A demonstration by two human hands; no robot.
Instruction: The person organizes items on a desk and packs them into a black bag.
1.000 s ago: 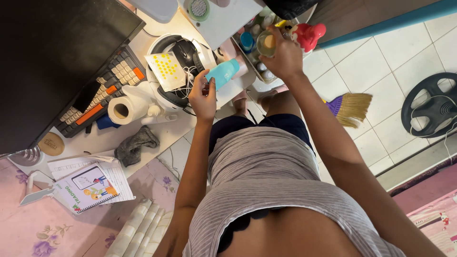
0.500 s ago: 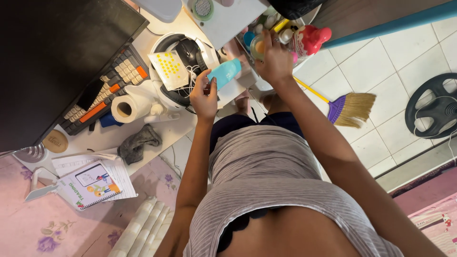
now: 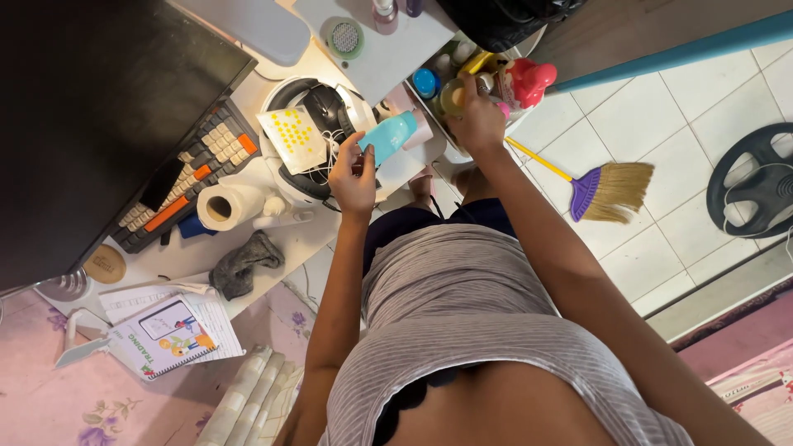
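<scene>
— Turquoise bottle (image 3: 388,138): where is it?
— Clasped in the left hand (image 3: 353,172), fingers wrapped round its lower end, above the white desk (image 3: 273,239); a keyboard (image 3: 194,177) lies at nine o'clock.
— The right hand (image 3: 477,124)?
— At two o'clock of the bottle, fingers pinching a small jar (image 3: 452,97) in the crowded tray (image 3: 429,132).

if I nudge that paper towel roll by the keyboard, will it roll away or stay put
The paper towel roll lies on its side, so a nudge would probably set it rolling. It looks light and soft, likely squashing slightly when gripped. The keyboard beside it might stop it on that side.
</scene>
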